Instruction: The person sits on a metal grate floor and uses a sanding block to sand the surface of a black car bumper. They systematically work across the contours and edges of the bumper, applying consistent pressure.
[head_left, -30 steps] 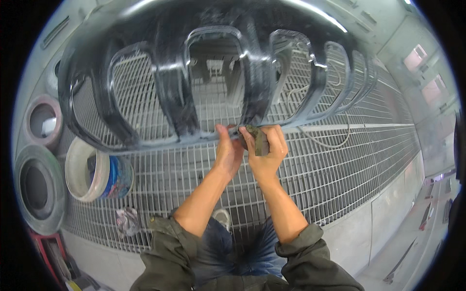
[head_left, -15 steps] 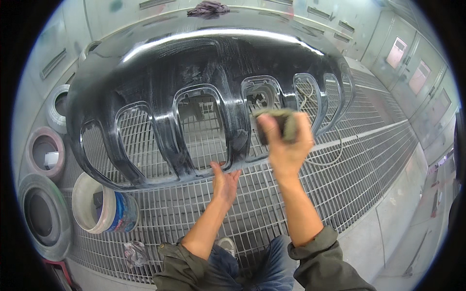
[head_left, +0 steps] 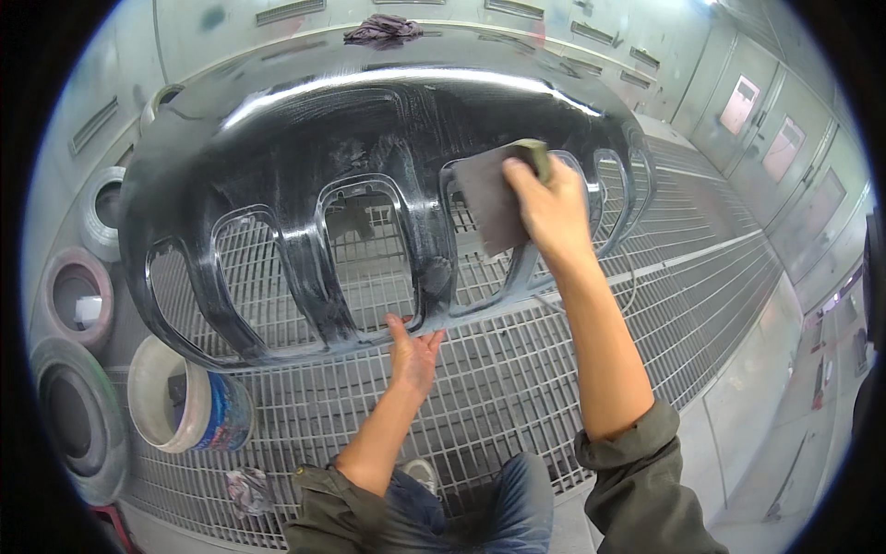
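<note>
Clasping a grey sheet (head_left: 486, 205), the right hand (head_left: 560, 210) extends; the left hand (head_left: 413, 358) splays against a panel (head_left: 355, 129).

a broad, curved black panel (head_left: 305, 138) spans the middle of the scene from left to right, its row of tall rounded openings facing near. its surface is glossy toward the far side, with pale, dusty streaks around the openings and lower edge, where the left hand (head_left: 412, 358) rests. tilted before an opening right of centre, a flat grey-brown sheet (head_left: 489, 198) with a ragged edge is gripped by the right hand (head_left: 558, 210) together with an olive-green pad (head_left: 532, 155).
</note>
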The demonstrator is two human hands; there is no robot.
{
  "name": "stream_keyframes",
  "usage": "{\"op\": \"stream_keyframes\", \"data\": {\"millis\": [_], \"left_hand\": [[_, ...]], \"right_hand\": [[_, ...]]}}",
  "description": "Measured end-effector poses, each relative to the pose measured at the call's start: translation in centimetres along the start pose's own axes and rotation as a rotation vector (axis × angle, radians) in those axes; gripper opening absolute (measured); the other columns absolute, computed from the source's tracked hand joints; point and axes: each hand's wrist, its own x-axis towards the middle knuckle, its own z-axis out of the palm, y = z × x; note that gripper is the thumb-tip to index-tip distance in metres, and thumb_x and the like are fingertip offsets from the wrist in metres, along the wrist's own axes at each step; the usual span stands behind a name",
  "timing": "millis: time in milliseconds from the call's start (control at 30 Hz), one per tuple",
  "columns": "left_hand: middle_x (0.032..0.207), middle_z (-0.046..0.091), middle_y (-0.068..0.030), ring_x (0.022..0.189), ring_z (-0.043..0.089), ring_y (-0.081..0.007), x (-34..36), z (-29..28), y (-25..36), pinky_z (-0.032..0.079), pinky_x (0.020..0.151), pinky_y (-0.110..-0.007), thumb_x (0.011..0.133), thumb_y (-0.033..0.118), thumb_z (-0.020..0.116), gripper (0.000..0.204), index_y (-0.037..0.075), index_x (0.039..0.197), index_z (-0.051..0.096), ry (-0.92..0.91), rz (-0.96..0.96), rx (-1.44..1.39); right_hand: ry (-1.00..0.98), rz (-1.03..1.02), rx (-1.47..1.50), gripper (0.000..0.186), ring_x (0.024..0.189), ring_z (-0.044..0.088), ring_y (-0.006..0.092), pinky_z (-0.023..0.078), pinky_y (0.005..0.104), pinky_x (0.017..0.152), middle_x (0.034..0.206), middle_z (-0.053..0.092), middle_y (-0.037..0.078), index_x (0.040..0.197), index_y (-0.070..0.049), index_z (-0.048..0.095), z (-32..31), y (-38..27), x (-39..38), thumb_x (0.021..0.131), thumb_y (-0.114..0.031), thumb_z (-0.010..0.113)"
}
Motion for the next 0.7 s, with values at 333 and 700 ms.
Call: {"op": "stream_keyframes", "data": {"millis": [333,700], "left_hand": [[0.147,0.050,-0.0158,0.136,0.052,-0.0278,-1.7,2.8,0.7,0.040,0.118,-0.043,0.093,0.075,0.044,0.094,-0.001,0.146,0.028,0.007,0.020,0.103],[0.149,0.045,-0.0198,0.133,0.053,-0.0278,-1.8,2.9,1.2,0.042,0.117,-0.039,0.096,0.072,0.042,0.096,-0.005,0.150,0.021,-0.035,0.006,0.141]], "right_hand": [[0.144,-0.064,-0.343,0.031,0.076,0.072,0.0411,0.055,0.0461,0.072,0.075,0.072,0.022,0.078,0.002,0.073,5.0,-0.1,1.2,0.075,-0.029,0.078],[0.070,-0.110,-0.413,0.023,0.070,0.074,0.0271,0.055,0.0380,0.070,0.069,0.071,0.019,0.081,0.000,0.075,5.0,-1.3,1.4,0.075,-0.022,0.079]]}}
